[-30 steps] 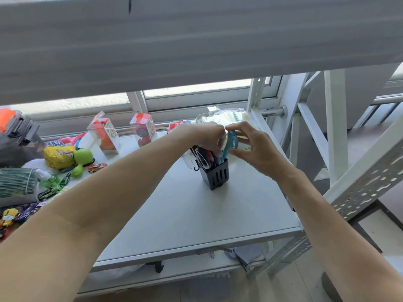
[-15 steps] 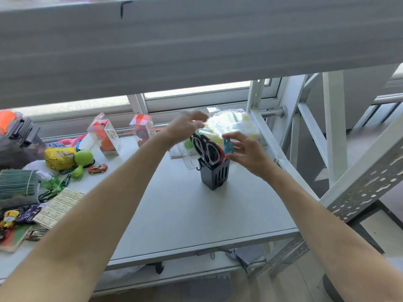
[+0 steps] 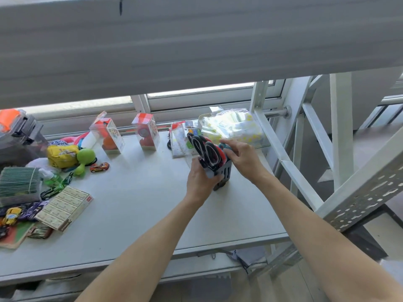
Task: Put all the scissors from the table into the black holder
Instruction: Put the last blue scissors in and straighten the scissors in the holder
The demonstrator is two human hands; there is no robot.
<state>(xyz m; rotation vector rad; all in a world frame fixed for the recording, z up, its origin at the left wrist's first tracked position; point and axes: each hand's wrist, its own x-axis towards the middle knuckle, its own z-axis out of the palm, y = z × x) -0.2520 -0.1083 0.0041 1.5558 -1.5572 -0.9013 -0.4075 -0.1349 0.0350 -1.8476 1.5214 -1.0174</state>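
Observation:
The black slotted holder (image 3: 225, 172) stands toward the right of the grey table (image 3: 135, 205), tilted a little. Several scissors stick up out of it: black-handled scissors (image 3: 201, 144), a red handle (image 3: 220, 154) behind them and a teal handle (image 3: 222, 146) at the right. My left hand (image 3: 200, 177) is wrapped around the holder's left side. My right hand (image 3: 242, 156) rests on the holder's right rim, fingertips at the teal handle.
Left of the holder lie toy cars (image 3: 99, 167), a green toy (image 3: 84, 159), a yellow pouch (image 3: 62, 155), a flat printed box (image 3: 65, 207) and a stack of green cards (image 3: 18, 185). Clear boxed toys (image 3: 108, 136) and a plastic bag (image 3: 233, 127) stand at the back. A white frame post (image 3: 281, 155) rises on the right.
My left hand dropped from above the scissor handles to grip the holder's side. My right hand came down onto the holder's rim. The teal scissors sank further into the holder.

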